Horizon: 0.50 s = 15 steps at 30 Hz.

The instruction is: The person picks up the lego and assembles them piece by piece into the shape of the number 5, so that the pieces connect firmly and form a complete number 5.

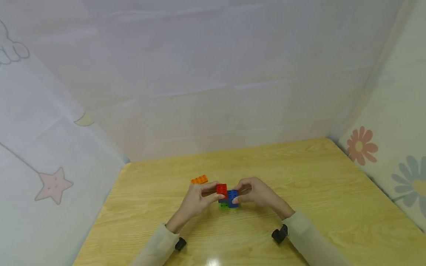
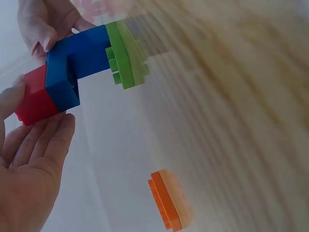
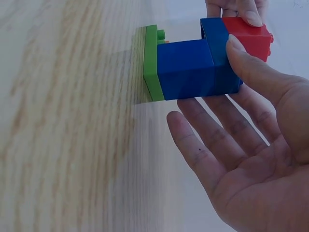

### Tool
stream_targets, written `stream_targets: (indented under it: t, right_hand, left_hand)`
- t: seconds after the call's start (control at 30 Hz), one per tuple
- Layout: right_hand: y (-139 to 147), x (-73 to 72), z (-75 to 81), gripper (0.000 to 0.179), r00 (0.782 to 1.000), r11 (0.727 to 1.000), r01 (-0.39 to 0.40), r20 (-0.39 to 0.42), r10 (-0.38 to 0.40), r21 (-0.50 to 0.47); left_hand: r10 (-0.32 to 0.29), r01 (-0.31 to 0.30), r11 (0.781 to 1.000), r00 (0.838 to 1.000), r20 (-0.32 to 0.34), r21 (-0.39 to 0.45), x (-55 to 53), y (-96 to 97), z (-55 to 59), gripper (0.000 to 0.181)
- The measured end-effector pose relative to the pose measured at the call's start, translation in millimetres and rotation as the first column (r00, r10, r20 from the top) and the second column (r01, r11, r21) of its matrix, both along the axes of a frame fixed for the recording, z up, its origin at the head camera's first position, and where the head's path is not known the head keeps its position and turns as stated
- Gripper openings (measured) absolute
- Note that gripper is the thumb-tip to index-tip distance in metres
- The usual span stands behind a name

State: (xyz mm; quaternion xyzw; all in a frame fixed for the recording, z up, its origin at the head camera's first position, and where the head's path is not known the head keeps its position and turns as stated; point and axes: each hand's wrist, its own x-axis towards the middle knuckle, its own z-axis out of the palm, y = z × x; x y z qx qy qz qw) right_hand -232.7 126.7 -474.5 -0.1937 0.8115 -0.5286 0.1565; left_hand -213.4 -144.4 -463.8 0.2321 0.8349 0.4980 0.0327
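Observation:
A toy-brick stack stands on the table. At its base lies a thin green plate [image 1: 223, 205], with a blue brick [image 3: 186, 70] on one end. A second blue brick [image 2: 63, 79] crosses above and overhangs the plate to the left. On that overhanging end sits a red brick [image 1: 221, 188]. My left hand [image 1: 197, 200] pinches the red brick between thumb and fingers. From the other side, my right hand [image 1: 259, 193] grips the upper blue brick, its thumb [image 3: 256, 67] near the red one. The brick joints are partly hidden by fingers.
An orange studded plate [image 1: 199, 179] lies on the wooden table [image 1: 299, 177] behind my left hand. Pale printed cloth [image 1: 199, 74] hangs around the table's back and sides. A black wrist device [image 1: 280, 234] is at my right sleeve.

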Motion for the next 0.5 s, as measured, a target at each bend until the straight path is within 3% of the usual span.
stream_targets:
  t: [0.2,0.5]
  right_hand:
    - [-1.4,1.0,4.4,0.028,1.000,1.000,0.016,-0.011,-0.016,0.018]
    - [-1.1,4.3,2.6,0.027,1.000,1.000,0.019,-0.002,-0.019,0.008]
  left_hand:
    - [0.000,0.000,1.000,1.000,-0.025,0.013,-2.2,0.8,-0.7,0.045]
    - [-0.021,0.021,1.000,1.000,0.022,0.010,-6.6,-1.4,-1.2,0.041]
